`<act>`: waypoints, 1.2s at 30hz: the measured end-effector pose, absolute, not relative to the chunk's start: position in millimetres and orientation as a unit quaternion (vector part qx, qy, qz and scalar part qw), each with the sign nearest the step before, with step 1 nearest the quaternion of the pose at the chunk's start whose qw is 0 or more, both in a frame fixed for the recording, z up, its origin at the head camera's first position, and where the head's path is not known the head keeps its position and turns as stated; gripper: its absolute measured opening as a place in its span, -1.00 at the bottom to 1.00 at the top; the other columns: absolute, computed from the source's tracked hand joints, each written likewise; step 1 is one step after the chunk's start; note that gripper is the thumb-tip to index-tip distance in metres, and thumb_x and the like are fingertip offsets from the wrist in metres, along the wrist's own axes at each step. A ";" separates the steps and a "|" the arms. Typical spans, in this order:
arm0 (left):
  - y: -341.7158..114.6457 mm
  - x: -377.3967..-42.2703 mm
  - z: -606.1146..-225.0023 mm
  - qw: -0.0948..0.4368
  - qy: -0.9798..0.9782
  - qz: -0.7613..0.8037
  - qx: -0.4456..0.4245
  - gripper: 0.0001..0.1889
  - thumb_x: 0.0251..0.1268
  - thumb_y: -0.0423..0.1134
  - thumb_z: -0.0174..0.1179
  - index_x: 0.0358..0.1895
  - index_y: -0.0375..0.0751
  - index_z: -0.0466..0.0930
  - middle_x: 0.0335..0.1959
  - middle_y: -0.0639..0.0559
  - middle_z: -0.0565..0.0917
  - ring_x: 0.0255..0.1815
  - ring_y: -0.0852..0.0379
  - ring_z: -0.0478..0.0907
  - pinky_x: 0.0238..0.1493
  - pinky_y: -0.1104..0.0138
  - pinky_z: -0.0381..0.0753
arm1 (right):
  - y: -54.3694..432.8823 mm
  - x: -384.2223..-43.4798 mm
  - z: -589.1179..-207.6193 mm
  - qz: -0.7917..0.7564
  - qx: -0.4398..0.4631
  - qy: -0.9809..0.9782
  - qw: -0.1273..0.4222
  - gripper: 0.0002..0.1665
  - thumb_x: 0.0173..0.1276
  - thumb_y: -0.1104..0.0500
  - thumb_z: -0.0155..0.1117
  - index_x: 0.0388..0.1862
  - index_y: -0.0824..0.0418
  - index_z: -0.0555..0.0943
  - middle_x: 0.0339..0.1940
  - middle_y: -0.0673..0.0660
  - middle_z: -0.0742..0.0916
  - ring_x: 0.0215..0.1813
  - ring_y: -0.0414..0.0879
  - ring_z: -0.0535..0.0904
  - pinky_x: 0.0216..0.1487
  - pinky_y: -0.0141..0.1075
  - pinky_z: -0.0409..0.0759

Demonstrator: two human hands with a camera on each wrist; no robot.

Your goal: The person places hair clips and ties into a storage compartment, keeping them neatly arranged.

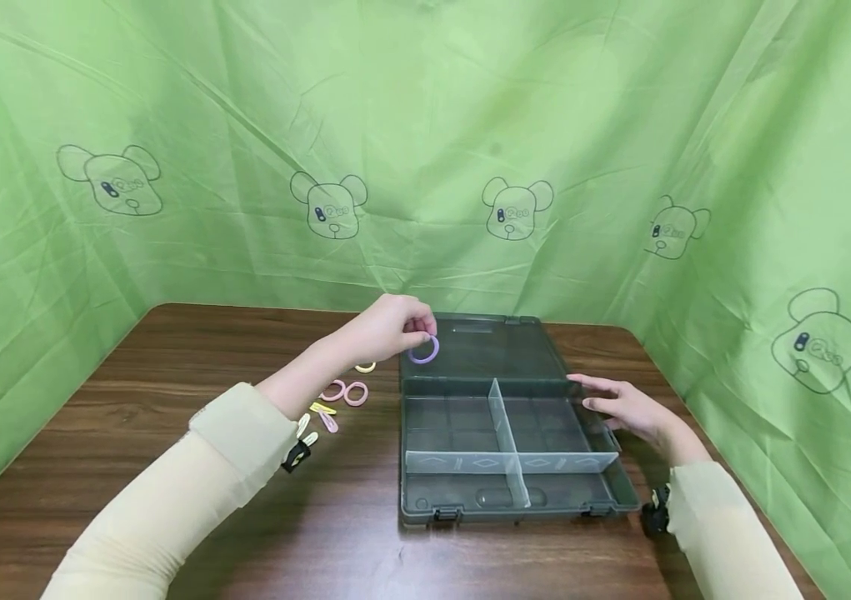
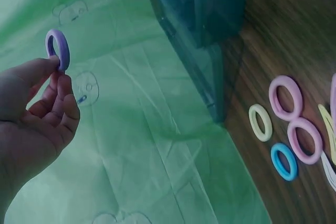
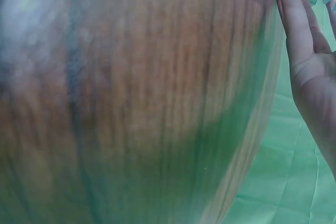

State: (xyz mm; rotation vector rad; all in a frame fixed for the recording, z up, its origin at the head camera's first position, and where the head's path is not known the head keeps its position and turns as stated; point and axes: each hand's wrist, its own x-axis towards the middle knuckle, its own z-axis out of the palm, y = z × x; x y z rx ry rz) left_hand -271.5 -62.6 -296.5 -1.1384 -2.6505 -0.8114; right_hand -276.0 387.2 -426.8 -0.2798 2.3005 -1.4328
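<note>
My left hand [image 1: 393,327] pinches a purple hair tie [image 1: 435,350] between thumb and fingertips, holding it up over the lid side of a dark see-through divider box [image 1: 448,417]. The left wrist view shows the same hair tie [image 2: 62,51] upright above the thumb. My right hand [image 1: 631,410] rests its fingers against the box's right side, the fingers fairly straight. In the right wrist view, that hand [image 3: 315,72] is partly cut off by the frame edge. The box lies open, its lid [image 1: 500,346] laid back; no items show in its compartments.
Left of the box lie pink hair ties [image 1: 356,394], a yellow hair tie [image 2: 260,123] and a blue one [image 2: 284,161]. Nearer are snap hair clips, including yellow [image 1: 323,408] and pink [image 1: 329,422]. A green curtain [image 1: 425,125] encloses the wooden table [image 1: 350,542] behind and at the sides.
</note>
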 end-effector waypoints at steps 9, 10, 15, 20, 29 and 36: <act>-27.1 -277.9 -296.9 0.069 -0.865 -0.247 -0.431 -0.95 0.18 -0.35 0.24 -0.37 -0.10 0.64 -0.44 0.13 0.59 -0.38 0.24 0.47 -0.27 0.43 0.47 | 385.3 -275.6 -424.4 -0.511 -0.091 0.828 0.210 -0.33 0.39 0.14 0.14 0.45 0.02 0.22 0.45 0.44 0.09 0.16 0.03 0.49 -0.11 -0.12 0.62; -23.0 -278.3 -297.3 0.067 -0.865 -0.244 -0.434 -0.96 0.19 -0.34 0.24 -0.36 -0.11 0.64 -0.44 0.13 0.59 -0.37 0.24 0.47 -0.25 0.44 0.47 | 385.6 -275.8 -424.6 -0.511 -0.091 0.829 0.210 -0.33 0.39 0.13 0.14 0.45 0.02 0.22 0.45 0.44 0.09 0.18 0.05 0.47 -0.11 -0.11 0.61; -2.5 -280.6 -303.1 0.049 -0.863 -0.226 -0.449 -0.96 0.23 -0.30 0.22 -0.32 -0.13 0.66 -0.41 0.15 0.60 -0.34 0.26 0.47 -0.23 0.47 0.46 | 385.5 -276.1 -425.3 -0.509 -0.088 0.830 0.213 -0.32 0.39 0.11 0.14 0.45 0.01 0.21 0.46 0.43 0.08 0.25 0.10 0.41 -0.08 -0.12 0.60; 16.6 -281.4 -309.1 0.035 -0.857 -0.217 -0.465 -0.96 0.24 -0.28 0.23 -0.32 -0.06 0.66 -0.41 0.18 0.60 -0.37 0.29 0.47 -0.25 0.49 0.45 | 384.4 -275.8 -424.0 -0.509 -0.086 0.830 0.213 -0.32 0.38 0.11 0.15 0.45 0.01 0.22 0.46 0.44 0.09 0.23 0.07 0.44 -0.09 -0.13 0.61; 48.9 -287.0 -327.5 0.016 -0.841 -0.183 -0.509 -0.95 0.23 -0.28 0.23 -0.29 -0.04 0.66 -0.39 0.19 0.63 -0.35 0.35 0.51 -0.24 0.55 0.44 | 381.5 -275.8 -425.2 -0.534 -0.080 0.813 0.219 -0.32 0.39 0.16 0.14 0.45 0.03 0.21 0.44 0.43 0.13 0.11 0.00 0.53 -0.08 -0.05 0.61; 66.8 -293.0 -343.4 -0.014 -0.826 -0.166 -0.539 -0.96 0.24 -0.26 0.23 -0.29 -0.06 0.66 -0.37 0.19 0.63 -0.33 0.36 0.51 -0.22 0.57 0.43 | 380.7 -276.2 -423.6 -0.536 -0.082 0.812 0.216 -0.33 0.38 0.17 0.14 0.45 0.05 0.21 0.41 0.43 0.16 0.03 -0.05 0.57 -0.12 -0.08 0.63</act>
